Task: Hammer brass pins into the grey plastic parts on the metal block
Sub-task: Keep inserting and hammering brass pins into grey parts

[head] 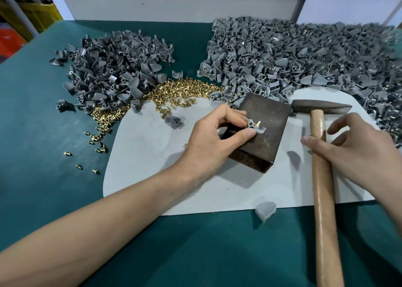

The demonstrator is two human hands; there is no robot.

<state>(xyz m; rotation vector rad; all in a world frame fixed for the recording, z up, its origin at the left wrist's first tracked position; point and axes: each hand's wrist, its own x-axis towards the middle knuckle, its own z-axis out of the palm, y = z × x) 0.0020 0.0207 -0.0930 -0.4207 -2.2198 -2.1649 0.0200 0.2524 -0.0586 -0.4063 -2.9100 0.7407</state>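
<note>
- On top of the metal block [264,112], near its left edge, lay the grey plastic part [256,129], with a brass pin [259,124] standing up out of it.
- The left hand [212,139] was at the block's left side. Its grip was closed on the part, thumb on the near side and fingertips on the far side, pinching it down against the block.
- To the block's right lay the hammer [321,178], its steel head just beside the block's far right corner and its wooden handle running back toward the person.
- The right hand [359,149] sat over that handle, thumb laid across the wood and fingers arched above it. Its grip looked released, not yet wrapped round the handle.
- Beyond the block and to its left spread a heap of loose pins [180,90]. Further left was a pile of grey parts [113,69], and beyond the block to its right a much larger pile [304,54], some pieces showing brass.
- Block and hammer rested on a pale mat [152,156] spread over the green worktop [43,134].
- The part looked light, stiff and smooth, likely to skid or tip under a blow. It seemed best pinched low at its edges, fingers clear of the pin.
- The pin looked small and hard, easily knocked askew while only loosely seated, so a square tap would suit it.
- The hammer looked head-heavy. A hold well down the handle would give swing, a shorter hold more control.
</note>
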